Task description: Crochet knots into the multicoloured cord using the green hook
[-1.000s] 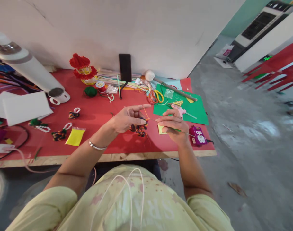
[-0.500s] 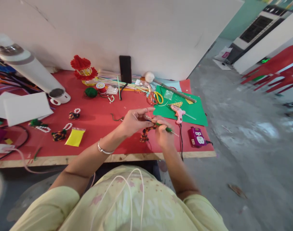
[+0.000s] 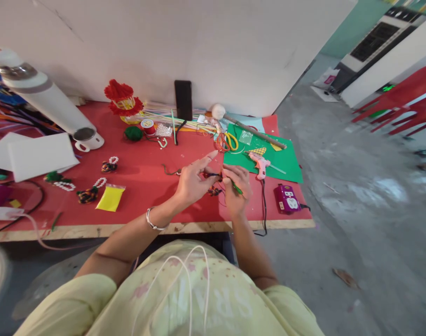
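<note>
My left hand (image 3: 194, 183) is closed, pinching one end of a small dark multicoloured crochet piece (image 3: 214, 191) in orange, black and green yarn. The rest of the piece hangs below the fingers, just over the red table top. Close against it, my right hand (image 3: 238, 189) grips a slim crochet hook (image 3: 237, 187) with a green handle. The hook's working end is hidden among the fingers and yarn. To the left of my left hand lies a short dark green yarn tail (image 3: 170, 171) on the red surface.
A pink glue gun (image 3: 260, 165) rests on green paper (image 3: 286, 163), its cord running past a purple power socket (image 3: 286, 199). Scissors (image 3: 231, 141), a phone (image 3: 183, 100), a mug (image 3: 87, 139) and a large white flask (image 3: 45, 95) stand or lie farther back. Beaded yarn pieces (image 3: 88, 193) lie left.
My right hand has drawn in and turned, so the hook's metal end no longer sticks out to the right. The crochet piece has bunched closer between the hands.
</note>
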`<control>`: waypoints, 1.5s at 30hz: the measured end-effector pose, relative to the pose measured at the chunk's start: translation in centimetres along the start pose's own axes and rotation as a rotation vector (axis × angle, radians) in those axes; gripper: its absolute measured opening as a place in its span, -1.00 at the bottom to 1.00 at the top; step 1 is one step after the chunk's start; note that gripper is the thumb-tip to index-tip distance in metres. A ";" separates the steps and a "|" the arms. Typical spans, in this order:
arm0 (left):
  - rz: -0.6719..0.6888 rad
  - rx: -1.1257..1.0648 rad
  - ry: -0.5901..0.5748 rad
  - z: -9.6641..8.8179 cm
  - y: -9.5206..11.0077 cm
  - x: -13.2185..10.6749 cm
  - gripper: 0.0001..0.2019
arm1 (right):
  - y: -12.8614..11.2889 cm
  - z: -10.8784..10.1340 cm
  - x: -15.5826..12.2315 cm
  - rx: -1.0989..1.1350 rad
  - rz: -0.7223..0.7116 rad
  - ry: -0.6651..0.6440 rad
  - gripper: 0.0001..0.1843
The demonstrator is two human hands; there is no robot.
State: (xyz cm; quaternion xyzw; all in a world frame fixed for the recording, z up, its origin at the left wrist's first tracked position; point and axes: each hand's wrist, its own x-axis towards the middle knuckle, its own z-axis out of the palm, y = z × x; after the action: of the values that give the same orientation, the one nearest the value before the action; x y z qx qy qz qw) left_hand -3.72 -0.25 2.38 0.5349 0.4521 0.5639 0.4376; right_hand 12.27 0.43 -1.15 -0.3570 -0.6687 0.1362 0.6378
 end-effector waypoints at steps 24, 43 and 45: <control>-0.293 -0.047 -0.373 -3.4 1.6 1.8 -0.27 | 2.5 -5.1 7.7 0.452 0.155 -0.786 -0.86; -0.461 -0.457 -0.330 -2.8 1.3 2.2 -0.37 | -0.2 -2.0 0.9 -0.240 -0.430 -0.133 -0.71; -0.402 -0.361 -0.305 -3.5 1.6 2.5 -0.35 | -0.4 -3.1 2.5 -0.157 -0.358 -0.323 -0.76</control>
State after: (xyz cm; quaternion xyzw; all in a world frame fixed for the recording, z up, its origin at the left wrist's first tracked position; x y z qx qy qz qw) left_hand -7.34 1.73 4.38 0.4268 0.3706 0.4503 0.6912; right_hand 15.22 0.89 1.43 -0.2549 -0.8229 0.0241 0.5072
